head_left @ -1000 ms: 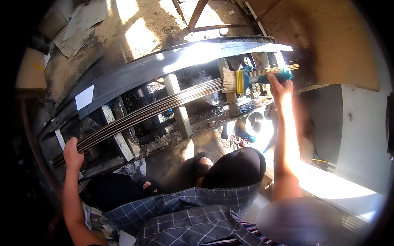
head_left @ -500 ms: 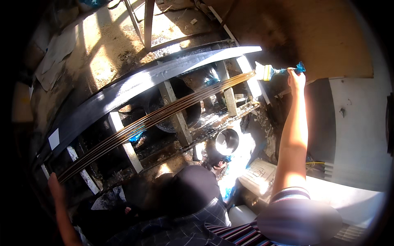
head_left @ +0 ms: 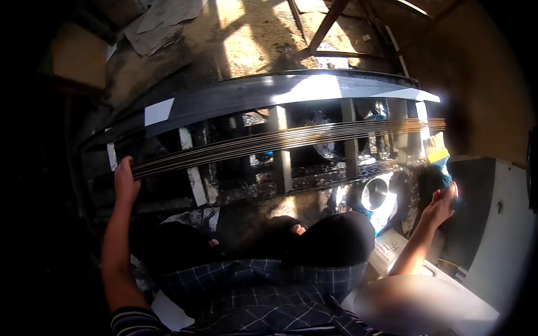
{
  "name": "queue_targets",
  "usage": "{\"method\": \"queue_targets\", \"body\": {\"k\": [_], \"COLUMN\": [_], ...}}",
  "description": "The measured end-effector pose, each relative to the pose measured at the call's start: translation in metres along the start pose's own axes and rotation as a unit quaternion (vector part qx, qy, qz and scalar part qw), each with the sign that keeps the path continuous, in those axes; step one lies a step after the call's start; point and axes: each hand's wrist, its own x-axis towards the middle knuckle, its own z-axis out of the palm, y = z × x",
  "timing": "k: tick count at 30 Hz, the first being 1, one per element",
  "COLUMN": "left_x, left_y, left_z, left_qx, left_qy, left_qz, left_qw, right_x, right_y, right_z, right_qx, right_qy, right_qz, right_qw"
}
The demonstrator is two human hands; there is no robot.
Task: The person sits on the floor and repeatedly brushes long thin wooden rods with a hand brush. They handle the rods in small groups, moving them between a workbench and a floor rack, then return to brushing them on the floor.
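A bundle of long, thin brown rods (head_left: 252, 147) stretches across the slatted frame, its right part shining in the light. At the bundle's left end my left hand (head_left: 126, 180) is closed around the rod ends. My right hand (head_left: 441, 204) grips a paintbrush (head_left: 437, 152) by its bluish handle, bristles pointing away from me. The pale bristles sit just on the near side of the rods' right end, seemingly apart from them. Some of the right hand's fingers are hidden behind the handle.
Pale crossbars (head_left: 282, 168) of the frame lie beneath the rods, with a long dark board (head_left: 224, 96) along the far side. A round metal pot (head_left: 367, 197) stands near the right hand. At lower right is a pale box (head_left: 389, 246); a grey-white panel (head_left: 501, 213) rises beyond it.
The paintbrush has come away from the rods' right end and swung toward me, my right arm bending. The view has turned, and my left hand still holds the rods' left end.
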Motion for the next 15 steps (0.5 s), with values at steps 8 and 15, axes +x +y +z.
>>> {"method": "queue_targets", "body": {"k": [8, 15], "left_x": [0.012, 0.068], "left_y": [-0.019, -0.032], "left_z": [-0.013, -0.018], "left_qx": [-0.035, -0.195], "left_qy": [-0.044, -0.668], "left_qz": [0.174, -0.056], "left_qw": [0.983, 0.716], "right_x": [-0.252, -0.406], "right_y": [-0.074, -0.092], "right_z": [0.092, 0.195], "right_qx": [0.011, 0.01], "right_qy": [-0.231, -0.462], "right_qz": [0.182, 0.211], "right_qw": [0.956, 0.861]}}
